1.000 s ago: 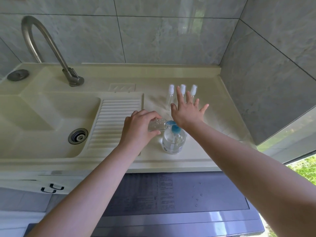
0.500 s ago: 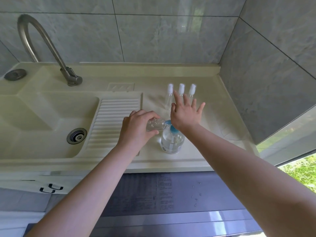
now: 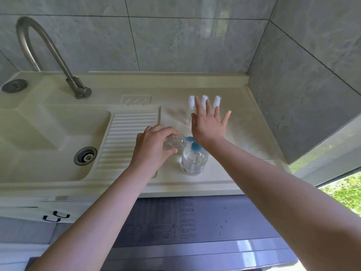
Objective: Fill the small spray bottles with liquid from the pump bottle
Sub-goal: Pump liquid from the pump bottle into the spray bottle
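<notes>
A clear pump bottle [image 3: 193, 161] with a blue pump head [image 3: 196, 147] stands on the cream counter [image 3: 244, 137]. My left hand [image 3: 154, 147] grips a small clear bottle [image 3: 173, 142], tilted on its side with its mouth at the blue spout. My right hand [image 3: 208, 126] lies over the pump head, its heel on the pump and its fingers spread straight. Three small spray bottles with white caps [image 3: 204, 100] stand in a row behind my right hand, partly hidden by its fingers.
A sink basin with a metal drain [image 3: 85, 155] and a ribbed washboard [image 3: 127, 137] lies to the left, under a curved metal tap [image 3: 78, 89]. Tiled walls close the back and right. A dark appliance top [image 3: 195, 222] sits below the counter edge.
My right hand has shifted slightly and stays over the pump head with fingers spread. My left hand keeps the small bottle at the spout. The view has drifted a little.
</notes>
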`<state>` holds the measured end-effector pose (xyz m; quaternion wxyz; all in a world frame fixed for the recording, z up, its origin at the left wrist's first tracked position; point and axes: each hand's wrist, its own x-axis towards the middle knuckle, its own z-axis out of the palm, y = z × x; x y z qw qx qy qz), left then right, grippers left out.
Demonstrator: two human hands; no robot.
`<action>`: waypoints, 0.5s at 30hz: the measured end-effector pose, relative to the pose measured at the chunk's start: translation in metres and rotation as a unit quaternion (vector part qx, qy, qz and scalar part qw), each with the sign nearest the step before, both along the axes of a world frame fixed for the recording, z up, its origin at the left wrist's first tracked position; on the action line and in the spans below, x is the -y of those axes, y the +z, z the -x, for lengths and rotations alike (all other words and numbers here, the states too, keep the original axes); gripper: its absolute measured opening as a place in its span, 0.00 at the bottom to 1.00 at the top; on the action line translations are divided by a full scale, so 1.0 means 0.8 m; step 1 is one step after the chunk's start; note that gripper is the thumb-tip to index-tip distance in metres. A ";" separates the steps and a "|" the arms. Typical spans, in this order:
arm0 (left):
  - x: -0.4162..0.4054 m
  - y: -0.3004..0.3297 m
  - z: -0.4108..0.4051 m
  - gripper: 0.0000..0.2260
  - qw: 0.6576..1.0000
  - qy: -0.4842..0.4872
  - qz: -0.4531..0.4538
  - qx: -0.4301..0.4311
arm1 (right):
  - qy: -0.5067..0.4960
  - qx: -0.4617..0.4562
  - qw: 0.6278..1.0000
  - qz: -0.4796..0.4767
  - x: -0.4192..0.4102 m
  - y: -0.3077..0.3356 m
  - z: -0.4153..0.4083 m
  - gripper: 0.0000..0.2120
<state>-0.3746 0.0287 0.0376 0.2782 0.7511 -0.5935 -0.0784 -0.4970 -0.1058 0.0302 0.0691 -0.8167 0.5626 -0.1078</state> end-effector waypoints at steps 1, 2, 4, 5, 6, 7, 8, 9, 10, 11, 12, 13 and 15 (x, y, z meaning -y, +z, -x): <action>0.000 0.000 0.000 0.20 1.000 -0.001 0.003 -0.003 | -0.003 0.005 1.000 -0.002 0.002 0.002 0.001 0.26; 0.000 0.000 -0.001 0.20 1.000 -0.001 0.006 -0.004 | -0.004 0.005 1.000 -0.004 0.003 0.002 0.001 0.26; 0.001 0.000 -0.002 0.20 1.000 -0.001 0.004 -0.005 | 0.000 -0.004 1.000 -0.008 0.000 -0.005 0.002 0.26; 0.001 0.000 -0.002 0.20 1.000 -0.001 0.002 -0.004 | -0.001 -0.004 1.000 -0.011 -0.002 -0.010 0.002 0.26; 0.001 0.000 -0.001 0.20 1.000 -0.001 -0.001 -0.003 | -0.004 -0.003 1.000 -0.014 -0.003 -0.013 0.003 0.26; 0.001 0.001 0.000 0.20 1.000 -0.002 -0.004 0.000 | -0.006 -0.005 1.000 -0.011 -0.004 -0.016 0.004 0.25; 0.001 0.001 0.001 0.20 1.000 -0.003 -0.005 0.002 | -0.007 -0.009 1.000 -0.006 -0.003 -0.015 0.004 0.26; 0.001 0.001 0.001 0.20 1.000 -0.004 -0.005 0.004 | -0.008 -0.010 1.000 -0.001 -0.002 -0.012 0.004 0.26; 0.001 0.000 0.000 0.20 1.000 -0.004 -0.004 0.002 | -0.011 -0.007 1.000 0.001 0.000 -0.008 0.004 0.26; 0.001 0.000 0.000 0.20 1.000 -0.003 -0.002 -0.002 | -0.014 -0.003 1.000 0.001 0.002 -0.004 0.004 0.26; 0.001 0.000 0.000 0.20 1.000 -0.003 0.002 -0.006 | -0.015 -0.002 1.000 0.004 0.004 -0.001 0.004 0.26; 0.002 0.000 0.000 0.20 1.000 -0.002 0.004 -0.008 | -0.013 -0.007 1.000 0.009 0.005 0.000 0.004 0.26; 0.002 -0.001 0.000 0.20 1.000 0.001 0.001 -0.009 | -0.011 -0.012 1.000 -0.001 0.003 -0.005 0.004 0.26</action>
